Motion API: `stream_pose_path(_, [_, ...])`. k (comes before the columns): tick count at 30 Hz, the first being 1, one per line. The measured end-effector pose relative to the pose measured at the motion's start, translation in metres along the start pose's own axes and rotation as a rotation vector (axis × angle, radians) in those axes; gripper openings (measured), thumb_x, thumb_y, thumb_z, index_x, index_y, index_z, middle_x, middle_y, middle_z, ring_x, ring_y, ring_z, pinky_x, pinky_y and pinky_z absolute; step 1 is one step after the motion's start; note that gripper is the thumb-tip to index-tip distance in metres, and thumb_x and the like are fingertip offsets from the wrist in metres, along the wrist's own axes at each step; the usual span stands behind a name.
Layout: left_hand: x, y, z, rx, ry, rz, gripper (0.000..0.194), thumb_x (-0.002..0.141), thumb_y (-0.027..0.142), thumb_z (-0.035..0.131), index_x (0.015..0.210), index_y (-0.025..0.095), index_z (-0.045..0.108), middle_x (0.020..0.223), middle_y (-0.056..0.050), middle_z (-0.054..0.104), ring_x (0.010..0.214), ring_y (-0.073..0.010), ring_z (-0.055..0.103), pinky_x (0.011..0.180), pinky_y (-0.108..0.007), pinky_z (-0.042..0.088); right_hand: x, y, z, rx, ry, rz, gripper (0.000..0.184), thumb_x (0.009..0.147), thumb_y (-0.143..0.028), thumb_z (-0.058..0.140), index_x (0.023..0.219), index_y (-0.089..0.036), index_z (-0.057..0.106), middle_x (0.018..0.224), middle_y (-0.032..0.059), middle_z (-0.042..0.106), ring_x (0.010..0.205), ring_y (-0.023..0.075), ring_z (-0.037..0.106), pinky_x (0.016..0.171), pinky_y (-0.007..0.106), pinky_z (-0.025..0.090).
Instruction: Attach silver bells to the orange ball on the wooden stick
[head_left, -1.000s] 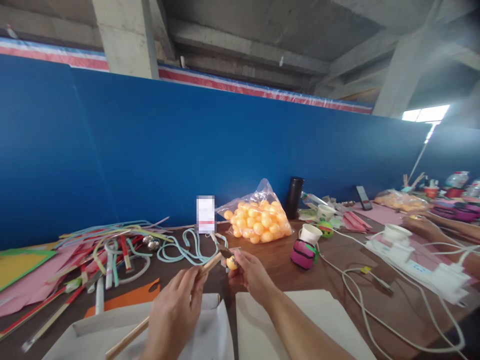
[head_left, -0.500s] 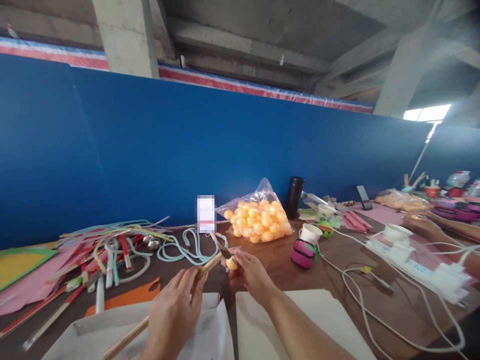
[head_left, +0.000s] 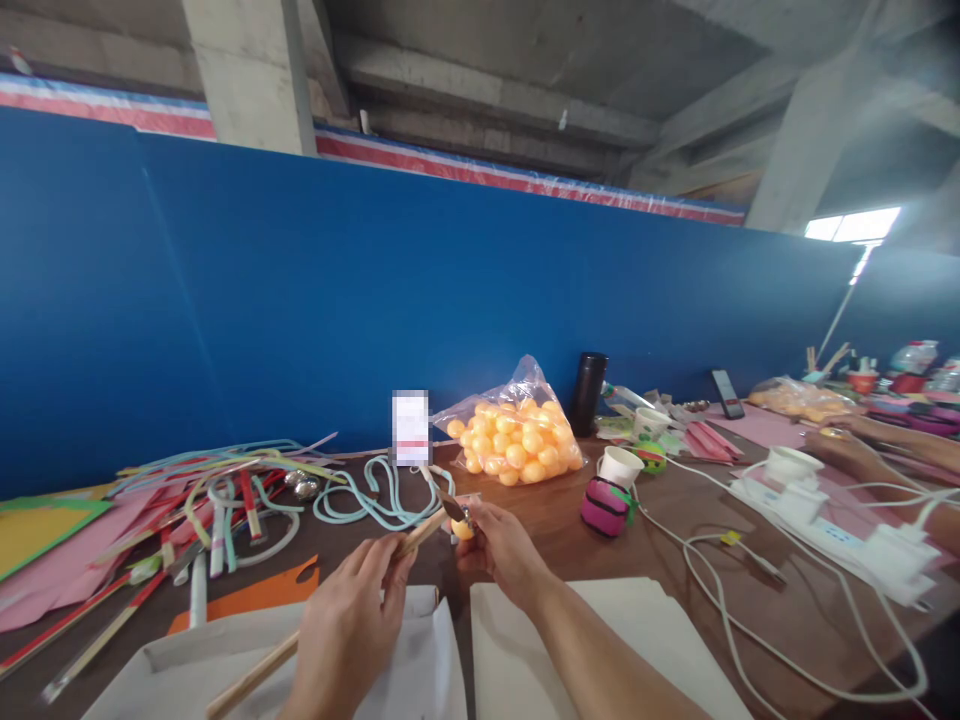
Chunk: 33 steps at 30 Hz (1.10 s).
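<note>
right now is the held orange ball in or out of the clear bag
Out: the right hand holds the orange ball in front of the clear bag, with a gap between them.

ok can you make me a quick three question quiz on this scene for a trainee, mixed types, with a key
1. Multiple choice: what colour is the ball in the right hand?
a) purple
b) orange
c) green

2. True or false: the left hand grips a wooden stick.

3. Fill the gap: in the picture, the black cylinder stands on the ____ side of the clear bag.

Key:
1. b
2. True
3. right
</note>
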<state>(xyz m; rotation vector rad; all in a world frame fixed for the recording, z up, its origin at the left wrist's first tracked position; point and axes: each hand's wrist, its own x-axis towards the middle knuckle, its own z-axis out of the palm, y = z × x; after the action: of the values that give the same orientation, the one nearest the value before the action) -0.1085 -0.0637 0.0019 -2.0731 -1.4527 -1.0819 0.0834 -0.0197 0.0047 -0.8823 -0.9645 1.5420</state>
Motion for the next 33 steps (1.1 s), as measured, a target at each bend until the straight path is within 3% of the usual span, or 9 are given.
stream_pose_path(5, [0.0001, -0.0005, 0.0011, -0.002, -0.001, -0.019, 0.019, 0.087, 0.036, 0.047, 0.097, 0.023, 0.057, 0.082, 0.000, 0.067, 0.065, -0.0134, 0.062, 0.057, -0.024, 0.042, -0.0016, -0.0023, 0.0016, 0.028, -0.016, -0.002, 0.042, 0.074, -0.051, 0.065, 0.096, -0.014, 0.063, 0.075, 0.0020, 0.060, 0.052, 0.0088, 0.056, 0.045, 0.021, 0.052])
stream_pose_path(17, [-0.0006, -0.0024, 0.0014, -0.027, 0.058, -0.075, 0.020, 0.086, 0.037, 0.049, 0.098, 0.023, 0.057, 0.083, -0.001, 0.067, 0.067, -0.0135, 0.062, 0.059, -0.023, 0.043, -0.0009, 0.0012, -0.0038, 0.089, -0.077, -0.028, 0.036, 0.080, -0.038, 0.062, 0.107, -0.014, 0.062, 0.083, 0.0049, 0.063, 0.062, 0.0118, 0.060, 0.054, 0.025, 0.055])
stream_pose_path(27, [-0.0023, -0.0039, 0.0051, 0.016, -0.026, -0.057, 0.018, 0.087, 0.037, 0.048, 0.097, 0.025, 0.057, 0.082, 0.001, 0.066, 0.064, -0.0129, 0.061, 0.057, -0.024, 0.041, 0.0000, 0.0020, -0.0007, 0.071, -0.048, -0.018, 0.039, 0.079, -0.043, 0.064, 0.106, -0.015, 0.062, 0.077, 0.0028, 0.061, 0.061, 0.0118, 0.060, 0.053, 0.024, 0.055])
stream_pose_path(33, [-0.0010, -0.0035, 0.0021, 0.009, 0.049, -0.095, 0.021, 0.087, 0.037, 0.049, 0.099, 0.022, 0.057, 0.083, -0.001, 0.067, 0.068, -0.0139, 0.062, 0.060, -0.024, 0.042, -0.0001, 0.0002, -0.0006, 0.076, -0.050, -0.028, 0.039, 0.077, -0.042, 0.065, 0.105, -0.015, 0.063, 0.078, 0.0028, 0.062, 0.061, 0.0112, 0.059, 0.053, 0.023, 0.054])
